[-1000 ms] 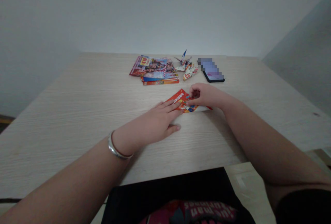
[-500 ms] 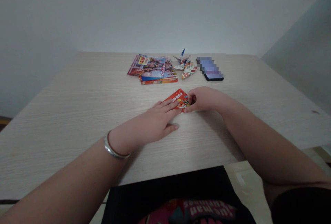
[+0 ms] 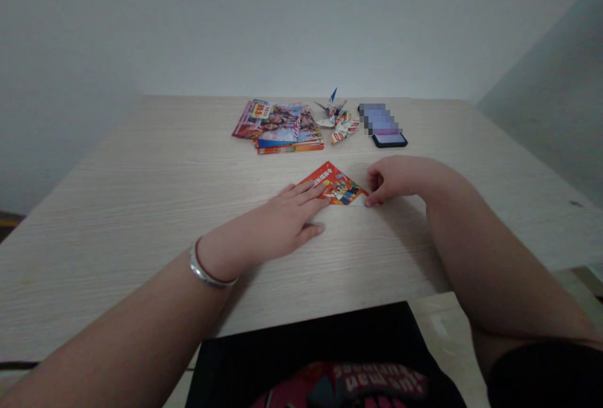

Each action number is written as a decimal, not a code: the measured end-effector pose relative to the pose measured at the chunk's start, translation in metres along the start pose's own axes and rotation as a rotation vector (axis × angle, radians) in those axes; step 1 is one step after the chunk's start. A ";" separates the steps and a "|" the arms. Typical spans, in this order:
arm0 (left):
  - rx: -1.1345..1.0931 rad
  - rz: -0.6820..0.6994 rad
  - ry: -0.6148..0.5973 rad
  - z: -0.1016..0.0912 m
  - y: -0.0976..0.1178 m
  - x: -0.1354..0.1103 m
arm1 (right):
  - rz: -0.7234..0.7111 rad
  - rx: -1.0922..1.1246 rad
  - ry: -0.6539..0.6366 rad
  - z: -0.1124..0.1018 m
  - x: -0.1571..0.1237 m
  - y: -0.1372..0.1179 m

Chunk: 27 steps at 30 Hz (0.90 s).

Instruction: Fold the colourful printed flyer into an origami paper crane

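Note:
A folded red printed paper (image 3: 336, 185) lies on the table in front of me, triangular in what shows, with small cartoon figures and white lettering. Its left part is hidden under my left hand (image 3: 289, 220), which rests flat with the fingers stretched out across it. At the paper's right corner, where a pale strip shows, my right hand (image 3: 396, 177) is curled with thumb and forefinger pinched at the tip. Behind the paper stand folded paper cranes (image 3: 342, 120) with blue, white and red print.
A stack of colourful printed leaflets (image 3: 277, 122) lies at the back of the wooden table (image 3: 164, 176). Right of the cranes is a phone (image 3: 389, 138), its screen partly blurred. A wall rises behind the table's far edge.
My right hand has slid right along the paper's lower edge to its right corner, uncovering more of the printed figures. My left hand has stayed in place.

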State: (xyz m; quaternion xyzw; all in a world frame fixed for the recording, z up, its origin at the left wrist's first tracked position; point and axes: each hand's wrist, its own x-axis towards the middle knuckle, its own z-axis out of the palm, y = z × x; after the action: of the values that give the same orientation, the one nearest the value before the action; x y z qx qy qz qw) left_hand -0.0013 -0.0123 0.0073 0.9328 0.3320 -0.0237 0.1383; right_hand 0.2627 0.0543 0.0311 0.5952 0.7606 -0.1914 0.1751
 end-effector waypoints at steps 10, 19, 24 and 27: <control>0.023 -0.016 -0.043 0.002 -0.002 0.001 | -0.064 0.091 -0.039 -0.001 -0.001 0.026; 0.135 -0.040 0.136 0.017 -0.001 0.018 | -0.124 0.318 0.429 0.000 0.007 0.004; 0.135 -0.044 0.133 0.020 -0.001 0.023 | -0.184 0.319 0.294 0.015 0.014 -0.024; 0.134 -0.048 0.111 0.016 -0.002 0.019 | -0.180 0.285 0.275 0.017 0.019 -0.026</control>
State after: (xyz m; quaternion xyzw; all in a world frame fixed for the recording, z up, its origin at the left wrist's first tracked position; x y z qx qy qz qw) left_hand 0.0132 -0.0033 -0.0117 0.9317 0.3588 0.0027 0.0563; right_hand 0.2335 0.0556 0.0092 0.5640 0.7927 -0.2289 -0.0342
